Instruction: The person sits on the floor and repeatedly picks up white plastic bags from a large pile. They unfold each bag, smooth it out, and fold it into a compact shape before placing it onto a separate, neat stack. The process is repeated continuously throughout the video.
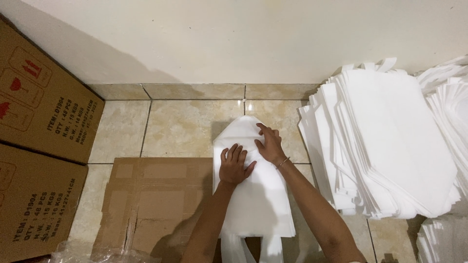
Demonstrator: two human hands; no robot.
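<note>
A white fabric bag (pixel 256 195) lies flat on the tiled floor, its far corners folded in to a point and its handles toward me. My left hand (pixel 234 164) presses flat on its middle with fingers spread. My right hand (pixel 269 142), with a thin bracelet on the wrist, rests on the folded right corner near the top, fingers pressing the fabric down. Neither hand grips anything.
A large fanned stack of white bags (pixel 385 141) fills the right side, with more stacks (pixel 451 97) beyond. A flattened cardboard sheet (pixel 156 199) lies left of the bag. Two brown cartons (pixel 39 107) stand at the left against the wall (pixel 234 39).
</note>
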